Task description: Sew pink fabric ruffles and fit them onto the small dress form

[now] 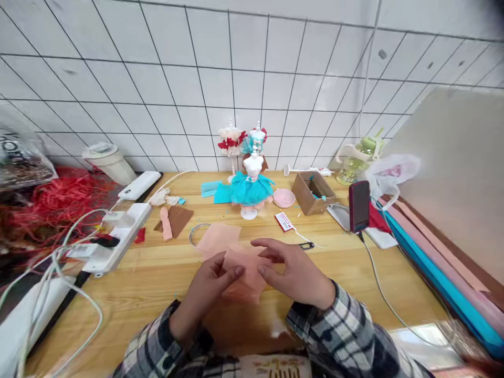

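From the head view, you hold a pink sheet (244, 273) low over the wooden table (346, 262), near its front edge. Your left hand (208, 287) pinches the sheet's left edge between thumb and forefinger. Your right hand (294, 274) curls loosely over the right side, thumb pressed to the sheet. A second pink piece (218, 237) lies just behind, and a small mannequin in a teal dress (252, 185) stands farther back.

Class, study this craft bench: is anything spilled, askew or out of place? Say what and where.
Red raffia spills in a loose heap at the far left, beside a power strip tangled in white cables. The cardboard box sits askew. The left hand and right hand pinch a pink sheet.
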### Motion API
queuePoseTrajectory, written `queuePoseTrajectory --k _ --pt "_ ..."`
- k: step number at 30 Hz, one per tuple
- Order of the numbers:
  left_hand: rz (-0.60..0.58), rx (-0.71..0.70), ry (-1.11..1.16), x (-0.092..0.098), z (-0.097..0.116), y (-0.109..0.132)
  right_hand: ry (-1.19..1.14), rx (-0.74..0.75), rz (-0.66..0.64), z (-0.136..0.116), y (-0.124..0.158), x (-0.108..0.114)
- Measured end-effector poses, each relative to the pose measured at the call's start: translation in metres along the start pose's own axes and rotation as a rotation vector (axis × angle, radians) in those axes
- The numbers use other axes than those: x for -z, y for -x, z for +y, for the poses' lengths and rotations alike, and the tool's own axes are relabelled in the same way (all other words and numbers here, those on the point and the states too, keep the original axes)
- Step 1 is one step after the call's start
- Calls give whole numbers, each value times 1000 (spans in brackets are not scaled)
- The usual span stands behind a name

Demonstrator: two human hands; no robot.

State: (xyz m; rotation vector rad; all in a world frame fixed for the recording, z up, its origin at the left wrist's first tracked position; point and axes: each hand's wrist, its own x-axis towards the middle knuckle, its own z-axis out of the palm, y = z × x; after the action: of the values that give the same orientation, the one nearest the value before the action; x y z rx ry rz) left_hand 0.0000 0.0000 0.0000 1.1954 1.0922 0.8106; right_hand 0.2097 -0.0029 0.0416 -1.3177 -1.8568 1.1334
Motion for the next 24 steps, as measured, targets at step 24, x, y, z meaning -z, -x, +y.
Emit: queuePoseTrajectory --k 24 --pt "-105 113 260 -7 -17 7 -832 -104 223 8 -36 3"
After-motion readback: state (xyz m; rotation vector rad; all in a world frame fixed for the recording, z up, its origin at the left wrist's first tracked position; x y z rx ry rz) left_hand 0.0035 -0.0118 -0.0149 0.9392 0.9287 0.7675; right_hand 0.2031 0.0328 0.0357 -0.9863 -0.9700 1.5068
